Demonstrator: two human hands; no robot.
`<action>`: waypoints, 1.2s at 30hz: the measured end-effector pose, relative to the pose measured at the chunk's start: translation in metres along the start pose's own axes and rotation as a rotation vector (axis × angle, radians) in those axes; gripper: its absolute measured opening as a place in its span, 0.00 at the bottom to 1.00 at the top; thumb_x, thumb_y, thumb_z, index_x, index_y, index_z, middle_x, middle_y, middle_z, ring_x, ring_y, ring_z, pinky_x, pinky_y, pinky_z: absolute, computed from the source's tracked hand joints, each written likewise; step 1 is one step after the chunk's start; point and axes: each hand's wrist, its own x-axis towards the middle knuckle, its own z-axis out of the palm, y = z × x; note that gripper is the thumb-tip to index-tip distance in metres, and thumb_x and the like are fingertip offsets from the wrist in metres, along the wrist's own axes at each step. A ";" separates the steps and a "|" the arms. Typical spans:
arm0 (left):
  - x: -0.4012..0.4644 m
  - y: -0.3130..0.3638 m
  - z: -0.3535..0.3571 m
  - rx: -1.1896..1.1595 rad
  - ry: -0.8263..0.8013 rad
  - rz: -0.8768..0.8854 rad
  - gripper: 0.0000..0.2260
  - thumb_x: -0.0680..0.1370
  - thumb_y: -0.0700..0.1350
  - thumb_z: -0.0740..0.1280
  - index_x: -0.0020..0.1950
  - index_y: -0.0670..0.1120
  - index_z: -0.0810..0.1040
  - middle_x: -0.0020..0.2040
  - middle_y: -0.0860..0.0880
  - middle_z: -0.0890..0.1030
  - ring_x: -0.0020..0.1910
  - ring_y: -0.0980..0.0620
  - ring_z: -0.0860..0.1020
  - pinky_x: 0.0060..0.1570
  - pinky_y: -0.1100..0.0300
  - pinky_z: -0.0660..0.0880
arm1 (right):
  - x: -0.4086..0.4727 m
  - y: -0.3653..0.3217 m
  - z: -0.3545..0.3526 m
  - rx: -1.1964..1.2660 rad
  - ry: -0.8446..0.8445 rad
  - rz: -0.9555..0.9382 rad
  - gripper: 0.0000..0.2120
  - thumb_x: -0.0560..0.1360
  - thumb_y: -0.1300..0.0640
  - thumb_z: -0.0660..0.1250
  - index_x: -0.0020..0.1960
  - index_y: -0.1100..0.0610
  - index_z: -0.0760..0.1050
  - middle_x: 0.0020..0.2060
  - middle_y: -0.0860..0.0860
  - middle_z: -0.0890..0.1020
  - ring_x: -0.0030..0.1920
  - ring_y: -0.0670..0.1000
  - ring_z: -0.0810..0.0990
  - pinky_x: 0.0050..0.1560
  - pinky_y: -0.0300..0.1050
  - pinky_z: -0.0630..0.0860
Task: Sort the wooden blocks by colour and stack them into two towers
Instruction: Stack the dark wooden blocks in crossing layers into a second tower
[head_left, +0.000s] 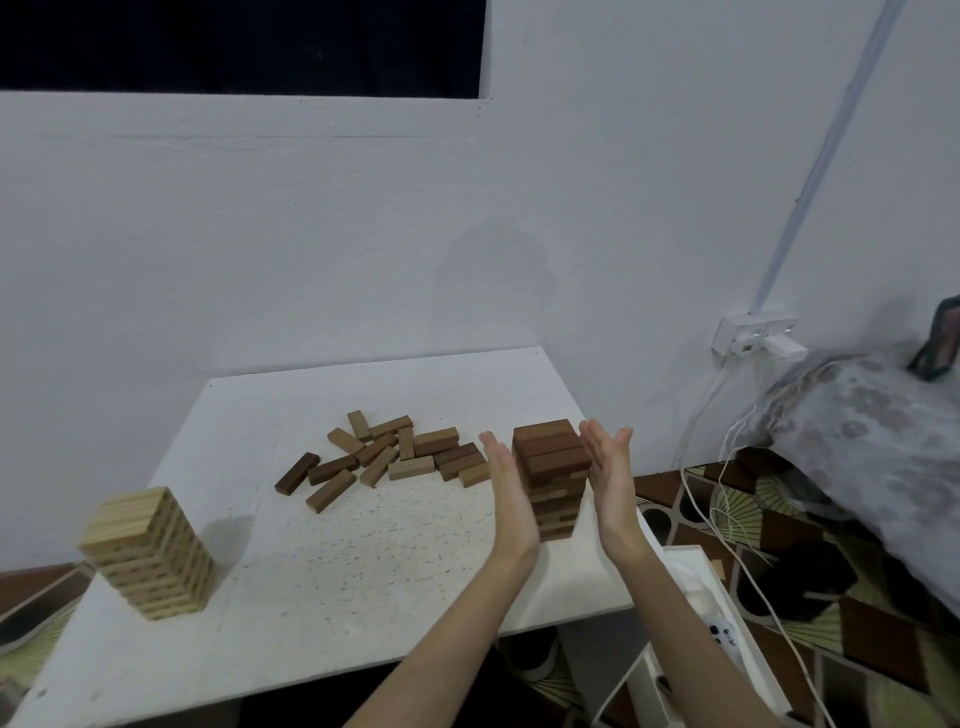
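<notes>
1. The dark tower (551, 475) stands upright on the white table (332, 571), near the right edge at about 3 o'clock from the table's middle. Its long axis runs straight up, and its layers of brown blocks cross each other.
2. The left hand (508, 493) is flat against the tower's left face, fingers straight and together, pointing away from the person toward 12 o'clock.
3. The right hand (612, 478) mirrors it on the tower's right side, fingers straight, thumb spread slightly out. Whether its palm touches the blocks or sits just beside them I cannot tell.
4. The loose blocks (387, 454) lie flat in a jumble at 9 o'clock from the dark tower, near the table's far middle. Light and dark pieces are mixed and their long axes point every which way; the nearest light one lies just beside the left hand.
5. The light tower (150, 553) stands at the table's near left, about 8 o'clock from the pile, well apart from it. It looks tilted, top toward the left.
6. No writing or brand can be read on any block.
7. At 2 o'clock from the dark tower a wall socket (756, 335) holds a white plug (784, 347), with white cables (727, 509) hanging down over a patterned cloth (831, 613).
</notes>
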 end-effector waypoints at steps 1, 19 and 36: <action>-0.007 0.008 -0.001 -0.002 0.001 0.024 0.27 0.80 0.62 0.39 0.68 0.51 0.67 0.69 0.54 0.68 0.69 0.56 0.66 0.65 0.61 0.66 | 0.000 0.002 -0.002 0.003 0.007 0.020 0.39 0.71 0.34 0.41 0.75 0.55 0.59 0.73 0.49 0.65 0.74 0.48 0.61 0.72 0.41 0.55; -0.006 -0.022 0.005 -0.031 -0.024 -0.056 0.26 0.82 0.55 0.40 0.61 0.48 0.75 0.50 0.53 0.80 0.45 0.65 0.78 0.37 0.76 0.73 | -0.006 0.033 0.008 0.119 -0.017 0.102 0.26 0.76 0.36 0.44 0.49 0.46 0.77 0.48 0.46 0.82 0.49 0.42 0.79 0.49 0.38 0.73; -0.001 -0.028 -0.006 -0.005 0.015 -0.084 0.26 0.82 0.56 0.37 0.48 0.56 0.75 0.43 0.56 0.83 0.45 0.65 0.80 0.47 0.72 0.73 | -0.007 0.041 0.002 0.090 -0.009 0.115 0.28 0.81 0.42 0.37 0.51 0.48 0.76 0.44 0.41 0.82 0.49 0.38 0.78 0.44 0.28 0.73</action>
